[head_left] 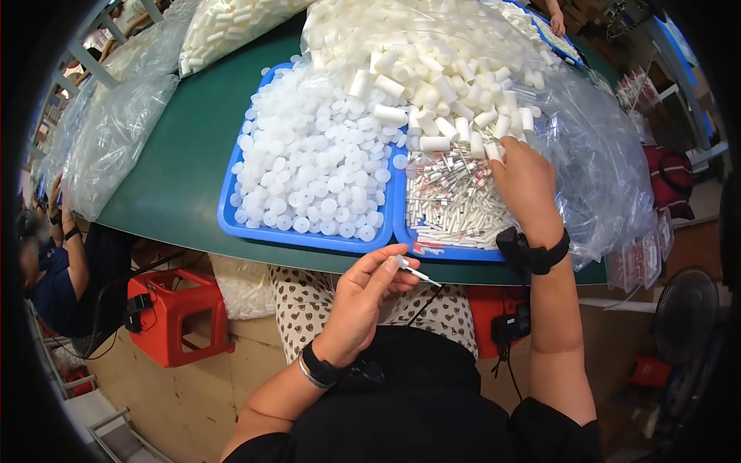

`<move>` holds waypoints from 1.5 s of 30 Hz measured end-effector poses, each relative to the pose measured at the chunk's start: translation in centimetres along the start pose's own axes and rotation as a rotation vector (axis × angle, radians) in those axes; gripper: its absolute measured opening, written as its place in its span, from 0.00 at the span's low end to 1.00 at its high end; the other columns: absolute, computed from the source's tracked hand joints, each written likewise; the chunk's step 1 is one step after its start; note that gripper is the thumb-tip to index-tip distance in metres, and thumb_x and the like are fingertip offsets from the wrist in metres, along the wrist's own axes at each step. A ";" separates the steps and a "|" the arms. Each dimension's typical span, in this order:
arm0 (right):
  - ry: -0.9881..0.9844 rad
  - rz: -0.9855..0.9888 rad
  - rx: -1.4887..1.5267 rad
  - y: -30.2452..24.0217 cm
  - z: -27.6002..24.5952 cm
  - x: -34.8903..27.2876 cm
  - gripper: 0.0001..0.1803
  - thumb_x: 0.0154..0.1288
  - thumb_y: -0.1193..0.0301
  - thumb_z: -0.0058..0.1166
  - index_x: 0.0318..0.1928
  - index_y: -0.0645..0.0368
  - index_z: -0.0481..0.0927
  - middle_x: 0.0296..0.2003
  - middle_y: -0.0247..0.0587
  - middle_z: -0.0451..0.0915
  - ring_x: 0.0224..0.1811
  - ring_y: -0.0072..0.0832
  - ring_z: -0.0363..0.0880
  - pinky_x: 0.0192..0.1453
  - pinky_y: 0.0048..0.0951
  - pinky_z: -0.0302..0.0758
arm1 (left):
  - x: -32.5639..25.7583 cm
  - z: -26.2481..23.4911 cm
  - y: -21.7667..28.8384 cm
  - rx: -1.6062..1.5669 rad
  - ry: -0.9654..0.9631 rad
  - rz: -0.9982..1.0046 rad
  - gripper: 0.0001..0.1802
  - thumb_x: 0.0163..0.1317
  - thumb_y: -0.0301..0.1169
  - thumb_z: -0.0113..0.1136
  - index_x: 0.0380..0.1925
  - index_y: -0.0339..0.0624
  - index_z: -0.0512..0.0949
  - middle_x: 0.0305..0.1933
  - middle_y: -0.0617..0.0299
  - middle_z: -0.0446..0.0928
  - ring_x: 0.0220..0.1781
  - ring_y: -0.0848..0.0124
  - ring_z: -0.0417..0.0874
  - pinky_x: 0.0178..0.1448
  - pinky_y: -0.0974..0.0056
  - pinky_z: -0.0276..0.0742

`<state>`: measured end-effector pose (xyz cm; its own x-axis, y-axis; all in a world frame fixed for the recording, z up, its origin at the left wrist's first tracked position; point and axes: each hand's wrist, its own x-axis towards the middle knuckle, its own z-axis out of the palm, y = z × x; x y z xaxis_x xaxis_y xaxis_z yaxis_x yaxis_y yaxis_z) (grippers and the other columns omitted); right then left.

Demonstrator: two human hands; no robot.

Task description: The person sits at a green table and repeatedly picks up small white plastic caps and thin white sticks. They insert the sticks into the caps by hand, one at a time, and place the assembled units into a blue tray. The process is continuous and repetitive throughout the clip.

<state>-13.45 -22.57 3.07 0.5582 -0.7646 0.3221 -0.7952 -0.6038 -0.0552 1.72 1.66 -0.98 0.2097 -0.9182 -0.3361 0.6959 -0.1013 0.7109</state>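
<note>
My left hand (369,284) is above my lap, just in front of the table edge. Its thumb and fingers pinch a thin white stick (421,275) with a wider whitish piece at the finger end. Farther off to the right, my right hand (529,184) reaches over a blue tray of small white sticks (451,204), some with red parts. Its fingertips close on a white foam-like cylinder (494,151) at the near edge of a heap of such cylinders (440,89). Left of the sticks, a blue tray (301,241) holds translucent white discs (316,174).
The heap spills from a clear plastic bag (594,154) on the green table (174,174). Another bag of cylinders (231,31) lies at the far left. Red stools (174,316) stand below. A person (65,262) sits at the left; a fan (685,315) stands at the right.
</note>
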 end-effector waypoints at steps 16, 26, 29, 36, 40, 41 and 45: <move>-0.181 0.133 1.016 -5.5 -4.0 -7.8 0.08 0.66 0.79 0.57 0.43 0.65 0.74 0.34 0.41 0.81 0.31 0.24 0.84 0.33 0.24 0.77 | -0.3 0.0 1.5 -0.105 -0.098 0.108 0.23 0.75 0.43 0.50 0.59 0.35 0.71 0.52 0.53 0.79 0.48 0.70 0.81 0.55 0.65 0.77; -0.198 -0.078 0.983 -7.6 -2.6 -11.2 0.14 0.58 0.84 0.61 0.44 0.63 0.76 0.36 0.42 0.79 0.32 0.29 0.81 0.37 0.27 0.79 | 0.2 0.5 0.5 -0.126 -0.115 0.046 0.21 0.76 0.41 0.49 0.59 0.38 0.71 0.54 0.57 0.75 0.46 0.75 0.77 0.51 0.68 0.75; -0.239 -0.049 1.037 -7.4 -2.2 -11.7 0.13 0.56 0.84 0.63 0.42 0.63 0.77 0.36 0.42 0.79 0.33 0.31 0.82 0.37 0.28 0.79 | 0.1 0.7 0.2 -0.124 -0.097 0.037 0.20 0.75 0.39 0.51 0.59 0.38 0.72 0.52 0.59 0.76 0.45 0.76 0.77 0.50 0.69 0.75; -0.184 -0.122 0.979 -8.4 -3.0 -11.1 0.09 0.56 0.82 0.64 0.37 0.64 0.78 0.36 0.42 0.80 0.35 0.31 0.83 0.38 0.28 0.80 | 0.0 0.6 -0.5 0.069 -0.072 0.072 0.16 0.74 0.31 0.53 0.57 0.35 0.76 0.53 0.63 0.76 0.45 0.79 0.77 0.50 0.72 0.75; -0.431 0.199 1.351 -8.0 -3.0 -11.7 0.07 0.65 0.80 0.57 0.41 0.67 0.74 0.37 0.42 0.80 0.37 0.26 0.85 0.41 0.26 0.82 | -0.1 0.6 -0.2 0.230 -0.038 0.136 0.17 0.74 0.30 0.52 0.58 0.35 0.75 0.50 0.62 0.79 0.43 0.80 0.78 0.53 0.71 0.77; -0.532 0.342 1.496 -7.8 -3.1 -11.7 0.06 0.68 0.79 0.56 0.42 0.67 0.73 0.38 0.42 0.81 0.37 0.26 0.85 0.42 0.25 0.83 | -0.1 0.5 -0.1 0.267 -0.042 0.149 0.17 0.74 0.31 0.52 0.59 0.35 0.75 0.49 0.63 0.80 0.42 0.80 0.79 0.53 0.71 0.78; -0.819 0.450 1.637 -6.8 -3.6 -10.8 0.08 0.71 0.76 0.52 0.44 0.65 0.68 0.39 0.46 0.80 0.38 0.27 0.85 0.42 0.24 0.84 | 0.2 -0.1 0.4 0.254 -0.163 0.029 0.18 0.75 0.29 0.49 0.60 0.32 0.73 0.52 0.60 0.80 0.41 0.80 0.79 0.54 0.71 0.78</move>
<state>-14.92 -9.33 3.37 0.7531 -0.5116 -0.4136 -0.1896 0.4333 -0.8811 2.13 1.45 -0.88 0.0995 -0.9694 -0.2244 0.4928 -0.1479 0.8575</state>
